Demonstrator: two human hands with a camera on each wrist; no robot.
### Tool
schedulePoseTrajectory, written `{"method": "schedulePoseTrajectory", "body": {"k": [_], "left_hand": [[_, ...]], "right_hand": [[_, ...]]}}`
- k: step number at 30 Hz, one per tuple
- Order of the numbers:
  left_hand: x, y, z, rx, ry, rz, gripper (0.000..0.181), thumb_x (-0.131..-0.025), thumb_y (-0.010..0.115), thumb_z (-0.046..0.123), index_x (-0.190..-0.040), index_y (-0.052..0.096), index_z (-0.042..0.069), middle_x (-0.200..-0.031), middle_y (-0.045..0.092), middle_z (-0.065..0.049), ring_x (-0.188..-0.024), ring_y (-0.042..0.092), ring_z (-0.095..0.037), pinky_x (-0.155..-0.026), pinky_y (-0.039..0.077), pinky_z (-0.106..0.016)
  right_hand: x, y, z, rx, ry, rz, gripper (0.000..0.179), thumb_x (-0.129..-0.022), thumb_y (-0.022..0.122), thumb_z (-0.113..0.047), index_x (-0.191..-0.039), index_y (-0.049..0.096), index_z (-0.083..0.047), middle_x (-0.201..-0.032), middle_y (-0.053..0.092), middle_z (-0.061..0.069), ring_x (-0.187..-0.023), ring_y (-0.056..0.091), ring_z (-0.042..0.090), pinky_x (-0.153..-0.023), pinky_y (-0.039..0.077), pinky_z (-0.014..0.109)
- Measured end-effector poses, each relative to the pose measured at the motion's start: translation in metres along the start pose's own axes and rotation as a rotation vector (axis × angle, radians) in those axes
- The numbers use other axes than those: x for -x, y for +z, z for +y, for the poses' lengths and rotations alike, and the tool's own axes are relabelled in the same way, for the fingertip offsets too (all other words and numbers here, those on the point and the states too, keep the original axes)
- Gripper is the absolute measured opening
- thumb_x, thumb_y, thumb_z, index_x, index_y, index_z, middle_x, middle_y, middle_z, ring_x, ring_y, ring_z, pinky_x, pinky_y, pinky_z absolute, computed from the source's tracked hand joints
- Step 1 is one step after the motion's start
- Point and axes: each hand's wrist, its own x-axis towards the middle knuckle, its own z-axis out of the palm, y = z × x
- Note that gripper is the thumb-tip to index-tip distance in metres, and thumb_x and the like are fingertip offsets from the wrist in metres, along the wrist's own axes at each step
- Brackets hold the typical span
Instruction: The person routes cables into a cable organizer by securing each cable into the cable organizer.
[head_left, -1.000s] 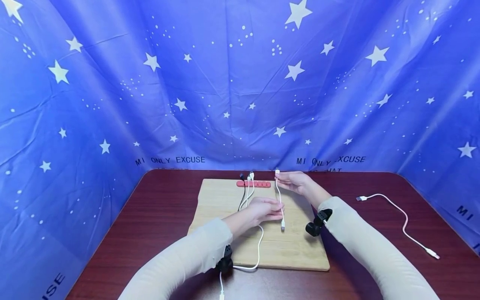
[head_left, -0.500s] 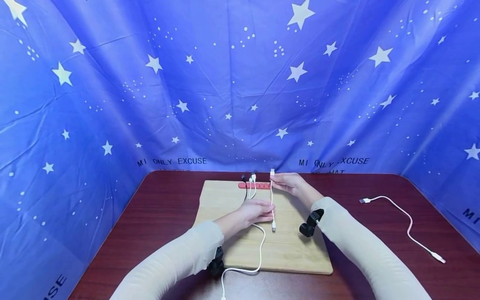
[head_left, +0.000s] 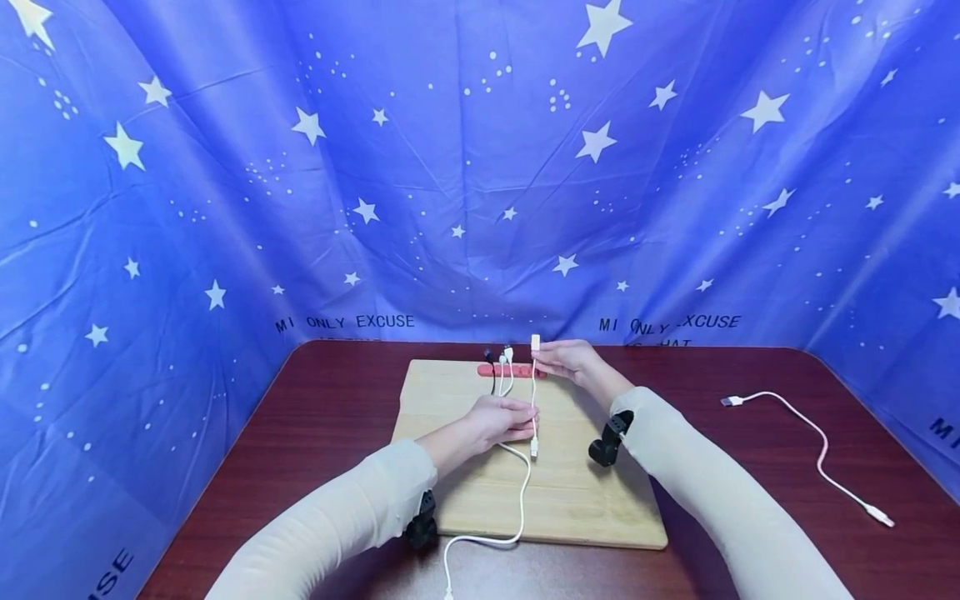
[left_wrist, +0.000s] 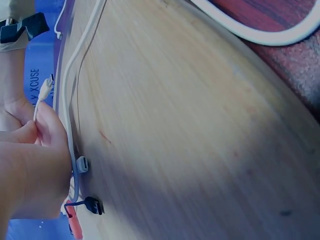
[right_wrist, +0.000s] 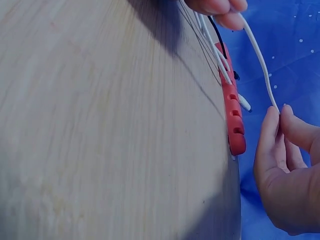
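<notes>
A short white USB cable is stretched upright between both hands over the wooden board. My right hand pinches it just below the upper plug, between thumb and forefinger. Lower down, my left hand pinches the same cable above its small end plug. Beside the upper part of the cable, at the board's far edge, sits a red cable clip strip. Several slots of the strip show bare in the right wrist view. White cables and a black cable lie in its other slots.
The wooden board lies on a dark red table. Another white USB cable lies at the right. A white cable runs over the board's near edge. A blue starry curtain hangs behind.
Both hands have moved left with the stretched cable, bringing it from right of the red strip to in front of its right end.
</notes>
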Motion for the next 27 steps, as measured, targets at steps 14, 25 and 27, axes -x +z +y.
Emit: {"method": "schedulePoseTrajectory", "body": {"k": [14, 25, 27], "left_hand": [[0.001, 0.005, 0.008, 0.028, -0.007, 0.202, 0.017, -0.085, 0.066, -0.004, -0.101, 0.069, -0.009, -0.067, 0.071, -0.003, -0.054, 0.063, -0.004, -0.066, 0.062, -0.018], [0.004, 0.007, 0.011, -0.026, -0.027, 0.281, 0.012, -0.083, 0.069, 0.0, -0.095, 0.073, -0.003, -0.077, 0.076, -0.01, -0.05, 0.063, -0.002, -0.074, 0.063, -0.027], [0.004, 0.008, 0.011, -0.014, -0.021, 0.298, 0.012, -0.083, 0.069, -0.001, -0.094, 0.073, -0.004, -0.08, 0.076, -0.013, -0.05, 0.063, -0.002, -0.073, 0.063, -0.026]], "right_hand": [[-0.019, 0.014, 0.001, 0.096, -0.02, 0.07, 0.048, -0.086, 0.062, 0.011, -0.132, 0.047, 0.014, -0.083, 0.073, 0.01, -0.066, 0.066, 0.006, -0.078, 0.062, 0.021], [-0.03, 0.014, 0.003, 0.22, -0.049, 0.088, 0.044, -0.085, 0.064, 0.008, -0.127, 0.052, 0.011, -0.102, 0.072, 0.017, -0.066, 0.066, 0.005, -0.084, 0.06, 0.024], [-0.031, 0.013, 0.005, 0.247, -0.072, 0.091, 0.044, -0.085, 0.066, 0.007, -0.126, 0.054, 0.011, -0.099, 0.073, 0.018, -0.066, 0.067, 0.005, -0.083, 0.061, 0.024]]}}
